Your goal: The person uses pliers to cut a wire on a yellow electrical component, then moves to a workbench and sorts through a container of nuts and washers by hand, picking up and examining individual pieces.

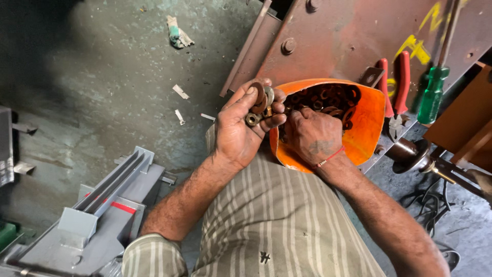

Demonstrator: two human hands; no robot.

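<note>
— Where do we stand?
— We are sorting: our left hand (241, 131) cups a few rusty washers and nuts (259, 105) just beside the orange bucket (366, 131), which leans on the red steel beam (338, 36).
— And the right hand (312, 136)?
— Dug into the bucket's washers (325, 100), fingers curled; whether they grip one, we cannot tell. Next calls for pinching a single piece.

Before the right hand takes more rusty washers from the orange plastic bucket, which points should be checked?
1. Left hand holds rusty metal washers and nuts securely: ok.
2. Right hand is inside the orange plastic bucket: ok.
3. Bucket contains washers: ok.
4. Bucket rests stably: cannot tell.
5. Red-handled pliers and green-handled screwdriver lie apart from the hands: ok.
</note>
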